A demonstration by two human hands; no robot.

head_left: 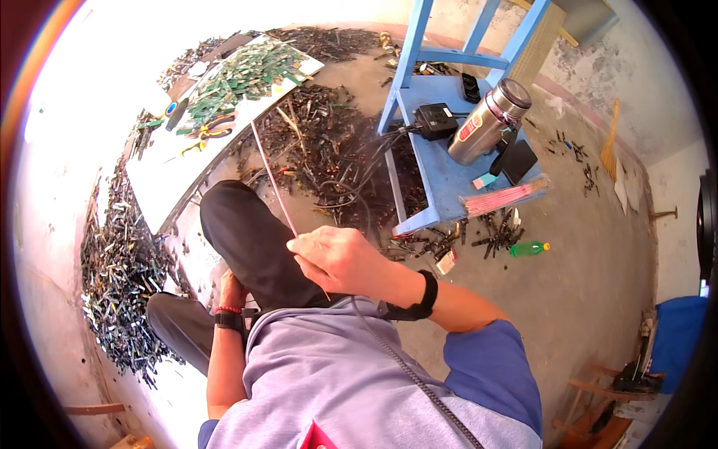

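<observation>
A long thin pink stick (274, 178) is pinched in my right hand (329, 258), which is held above my thigh. The stick slants up and away over the floor, and its short lower end comes out beneath the hand. My left hand (233, 289) is down beside my bent leg, with a red bead bracelet and a dark band at the wrist. Its fingers are mostly hidden behind the leg. A bundle of similar pink sticks (505, 197) lies on the front edge of a blue chair (419, 179).
The chair holds a steel thermos (490, 120), a black box with cables (436, 120) and a black phone-like slab (517, 162). A white board (153, 179) carries green pieces (243, 78) and pliers (213, 129). Dark scrap piles (123, 292) surround it. A green bottle (528, 249) lies right.
</observation>
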